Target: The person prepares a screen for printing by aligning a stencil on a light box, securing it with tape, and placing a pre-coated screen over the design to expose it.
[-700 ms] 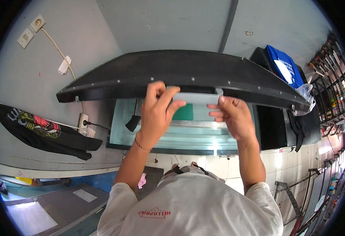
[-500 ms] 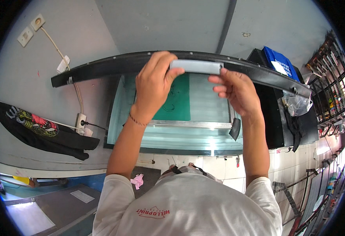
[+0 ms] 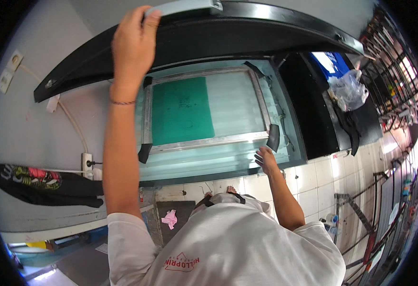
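The left hand [image 3: 135, 50] clamps its fingers on the grey handle [image 3: 185, 6], seemingly to hold the black lid [image 3: 209, 38] above the metal-framed screen [image 3: 183, 110] on the glass bed [image 3: 209, 159], while the right hand [image 3: 267, 162], fingers apart, hovers beside the black strip [image 3: 273, 137] at the screen's near-right corner.

The lid handle [image 3: 184, 6] at twelve o'clock is smoothly finished, the screen-printing frame [image 3: 209, 142] made of dull metal
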Tool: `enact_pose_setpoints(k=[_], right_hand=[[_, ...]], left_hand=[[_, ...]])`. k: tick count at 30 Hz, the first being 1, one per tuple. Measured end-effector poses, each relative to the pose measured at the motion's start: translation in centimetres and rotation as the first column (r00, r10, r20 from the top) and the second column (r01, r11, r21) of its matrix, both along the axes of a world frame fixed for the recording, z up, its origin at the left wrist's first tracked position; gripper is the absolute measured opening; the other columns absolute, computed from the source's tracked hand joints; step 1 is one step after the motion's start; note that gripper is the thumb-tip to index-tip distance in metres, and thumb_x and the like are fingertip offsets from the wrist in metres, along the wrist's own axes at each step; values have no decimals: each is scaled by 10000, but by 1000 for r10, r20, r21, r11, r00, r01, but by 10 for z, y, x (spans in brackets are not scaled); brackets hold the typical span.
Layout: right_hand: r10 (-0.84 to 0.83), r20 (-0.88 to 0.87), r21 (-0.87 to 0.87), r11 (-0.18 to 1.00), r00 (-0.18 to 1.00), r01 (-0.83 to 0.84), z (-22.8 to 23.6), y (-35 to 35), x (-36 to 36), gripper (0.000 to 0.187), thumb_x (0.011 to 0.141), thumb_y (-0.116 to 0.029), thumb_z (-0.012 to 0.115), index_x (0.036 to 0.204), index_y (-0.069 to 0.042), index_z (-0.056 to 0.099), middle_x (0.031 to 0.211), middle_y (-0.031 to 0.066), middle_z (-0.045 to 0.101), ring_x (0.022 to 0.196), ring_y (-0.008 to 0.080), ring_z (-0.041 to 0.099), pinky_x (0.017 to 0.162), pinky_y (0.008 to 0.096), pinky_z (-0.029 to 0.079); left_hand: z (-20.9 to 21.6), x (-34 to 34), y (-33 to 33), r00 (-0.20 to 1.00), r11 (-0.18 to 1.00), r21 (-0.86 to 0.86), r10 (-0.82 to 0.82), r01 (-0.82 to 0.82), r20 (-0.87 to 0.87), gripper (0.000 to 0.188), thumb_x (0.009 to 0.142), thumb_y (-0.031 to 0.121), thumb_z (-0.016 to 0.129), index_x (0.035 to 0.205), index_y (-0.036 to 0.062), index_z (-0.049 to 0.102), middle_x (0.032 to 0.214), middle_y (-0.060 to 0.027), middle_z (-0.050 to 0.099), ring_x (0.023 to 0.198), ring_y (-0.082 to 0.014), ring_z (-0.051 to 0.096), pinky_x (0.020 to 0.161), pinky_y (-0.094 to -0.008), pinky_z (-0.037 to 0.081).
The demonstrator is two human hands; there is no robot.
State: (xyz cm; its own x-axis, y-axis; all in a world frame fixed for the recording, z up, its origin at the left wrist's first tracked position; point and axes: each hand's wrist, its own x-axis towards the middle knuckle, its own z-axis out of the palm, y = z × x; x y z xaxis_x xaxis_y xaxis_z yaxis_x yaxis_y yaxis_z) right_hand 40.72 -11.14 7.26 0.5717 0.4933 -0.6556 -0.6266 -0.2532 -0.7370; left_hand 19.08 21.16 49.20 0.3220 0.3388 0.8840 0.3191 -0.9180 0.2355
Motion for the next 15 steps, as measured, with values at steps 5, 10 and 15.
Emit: enact_pose_setpoints(k=[5,10,15], right_hand=[[-392,-237,42,910,889,413,-54,-33,30,465,915,-293,580,1293,-84,408,1221,144,539,1020,265,582,776,371,484],[-582,-133,11,808,802,589,-59,-9,37,351,917,-245,596,1134,29,565,1071,137,607,882,217,626,582,283,485],[-622,258,103,778,739,619,-110,-55,88,85,800,-9,630,869,24,594,734,81,599,625,144,566,537,271,483]], left_hand=[[12,13,12,997,997,-38,73,-73,4,469,974,444,491,1103,12,623,1004,-156,662,933,-278,627,848,-341,461],[14,11,14,991,987,-96,131,-132,-24,466,964,429,522,1214,44,596,998,-155,681,945,-222,633,846,-313,463],[-9,3,-4,988,988,-153,36,-13,152,350,982,300,518,1195,33,594,1073,-98,650,841,-158,595,745,-289,472]])
